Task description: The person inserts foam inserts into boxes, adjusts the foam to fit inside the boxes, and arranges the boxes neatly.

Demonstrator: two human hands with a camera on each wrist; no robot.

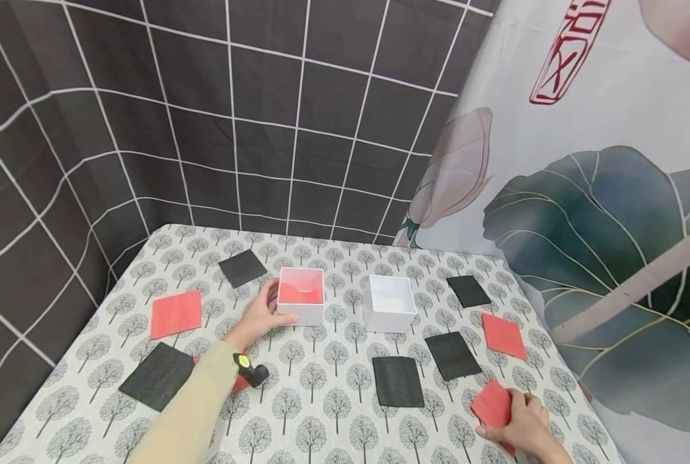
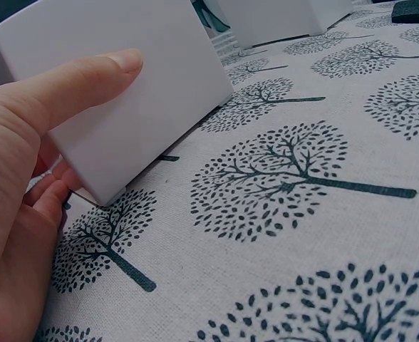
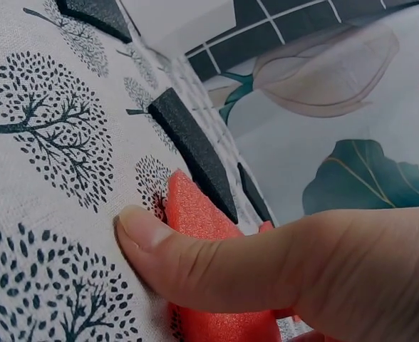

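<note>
My left hand holds an open-topped white box by its left side. In the left wrist view the thumb lies along one white wall and the other fingers reach round the corner. Something red shows inside that box. At the front right of the table, my right hand grips a red foam square at its edge. The right wrist view shows the thumb across the tilted square; the other fingers are mostly hidden. A bit of red also shows below this hand.
A second white box stands to the right of the held one. Black squares and red squares lie scattered on both sides of the tree-print cloth. My left forearm partly covers a red piece. Dark checked fabric hangs behind.
</note>
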